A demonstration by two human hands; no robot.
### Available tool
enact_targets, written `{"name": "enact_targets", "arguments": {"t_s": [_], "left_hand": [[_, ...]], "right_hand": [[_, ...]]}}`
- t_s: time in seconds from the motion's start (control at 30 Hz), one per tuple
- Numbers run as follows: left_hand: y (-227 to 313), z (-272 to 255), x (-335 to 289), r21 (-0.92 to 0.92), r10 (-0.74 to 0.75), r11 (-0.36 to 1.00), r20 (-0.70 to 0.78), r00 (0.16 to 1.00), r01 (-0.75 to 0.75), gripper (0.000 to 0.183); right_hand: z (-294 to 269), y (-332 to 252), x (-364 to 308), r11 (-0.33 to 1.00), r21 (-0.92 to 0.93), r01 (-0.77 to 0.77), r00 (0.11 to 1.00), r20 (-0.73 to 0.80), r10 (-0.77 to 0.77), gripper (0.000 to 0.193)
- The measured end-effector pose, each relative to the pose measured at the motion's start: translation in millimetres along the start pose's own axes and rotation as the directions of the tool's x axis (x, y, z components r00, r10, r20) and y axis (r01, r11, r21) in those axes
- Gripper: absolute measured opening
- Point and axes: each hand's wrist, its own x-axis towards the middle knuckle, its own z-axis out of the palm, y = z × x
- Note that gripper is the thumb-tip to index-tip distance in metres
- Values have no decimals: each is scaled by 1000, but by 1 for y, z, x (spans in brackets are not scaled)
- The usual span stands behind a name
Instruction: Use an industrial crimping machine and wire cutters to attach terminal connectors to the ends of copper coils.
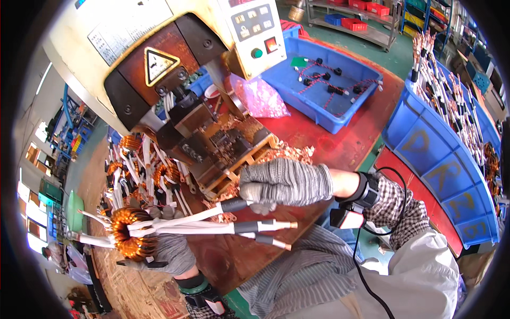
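In my gloved left hand (178,252) lies a copper-wound ring coil (139,249), with the fingers closed around its underside. White-sleeved leads (196,228) run from the coil toward the right, some with black sleeves and bare copper ends. My gloved right hand (287,182) is closed with fingertips on the upper lead, at its black sleeve (236,204); that lead's tip is hidden by the hand. Just beyond both hands stands a press machine (199,125) with a metal die area. Further leads stick out on the coil's left side.
Many similar coils (166,173) are piled left of the press. Copper scraps (292,152) lie around its base. A pink plastic bag (260,97) and a blue tray (332,121) with corded parts sit behind. At right, a large blue crate (433,159) holds leads and coils.
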Motion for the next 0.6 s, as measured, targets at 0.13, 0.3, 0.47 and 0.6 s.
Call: {"name": "enact_targets", "arguments": {"t_s": [0.13, 0.3, 0.47, 0.6], "left_hand": [[2, -24, -8, -70, 97, 992, -92, 991, -104, 81], [-2, -14, -1, -272, -133, 940, 265, 955, 206, 84], [21, -73, -38, -360, 151, 872, -448, 881, -333, 79], [26, -99, -36, -304, 46, 949, -114, 992, -79, 77]], "right_hand": [[2, -5, 1, 883, 203, -423, 898, 222, 380, 19], [-6, 9, 14, 977, -68, -204, 975, 79, 209, 18], [-20, 0, 35, 918, -14, -397, 912, -122, 393, 24], [-48, 18, 84, 882, -56, -468, 805, -439, 400, 33]]}}
